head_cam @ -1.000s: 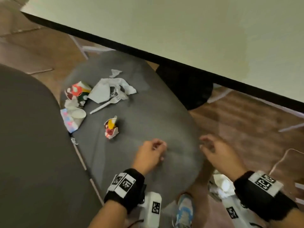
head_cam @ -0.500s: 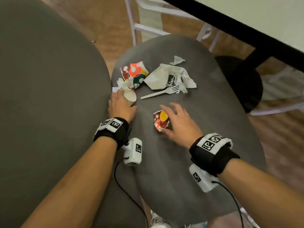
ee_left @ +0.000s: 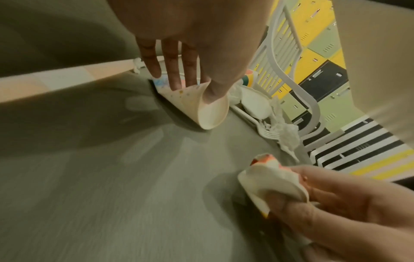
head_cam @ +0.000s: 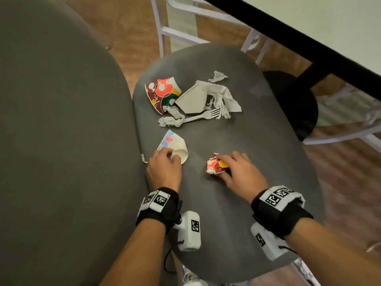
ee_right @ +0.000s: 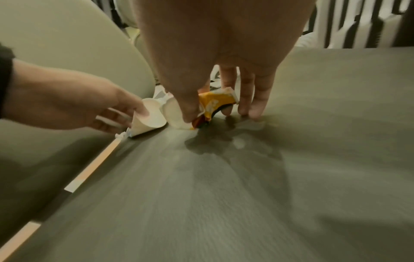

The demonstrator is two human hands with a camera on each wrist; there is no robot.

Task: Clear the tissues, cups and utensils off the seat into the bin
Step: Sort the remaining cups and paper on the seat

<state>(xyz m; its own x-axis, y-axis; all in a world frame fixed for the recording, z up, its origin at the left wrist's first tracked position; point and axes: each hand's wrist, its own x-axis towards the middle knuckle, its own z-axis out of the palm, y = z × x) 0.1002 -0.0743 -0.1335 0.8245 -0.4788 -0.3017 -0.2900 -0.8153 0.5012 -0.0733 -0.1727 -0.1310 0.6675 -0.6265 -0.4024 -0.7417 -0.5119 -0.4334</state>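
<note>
**Both hands on cups, grey seat**

L hand [head_cam: 165, 169] pinched the pale flattened cup [head_cam: 175, 145] at its open rim: thumb inside the mouth, fingers over the outer wall (clear in L wrist view [ee_left: 201, 104]). Cup lay on its side near the seat's [head_cam: 257, 162] left edge, touching the surface.

R hand [head_cam: 240, 172] gripped the crushed red/yellow cup [head_cam: 214, 166], thumb and fingers curled around it. In R wrist view the cup [ee_right: 210, 104] was low at the seat surface; couldn't tell whether it touched or was just lifted. Two outer fingertips [ee_right: 255, 109] touched the seat.

Remaining items, further back on same seat, grouped together: patterned red/green cup [head_cam: 162, 96] on its side; flattened white cup [head_cam: 192, 101] just beside it; torn tissue [head_cam: 224, 98] draped to its right; white plastic fork [head_cam: 203, 116], handle partly under a tissue strip [head_cam: 171, 120]. Small tissue scrap [head_cam: 218, 76] apart at the back; another bit [head_cam: 143, 158] at the seat's left edge.

Second grey seat [head_cam: 61, 141] alongside on left. Bin not identifiable.
</note>
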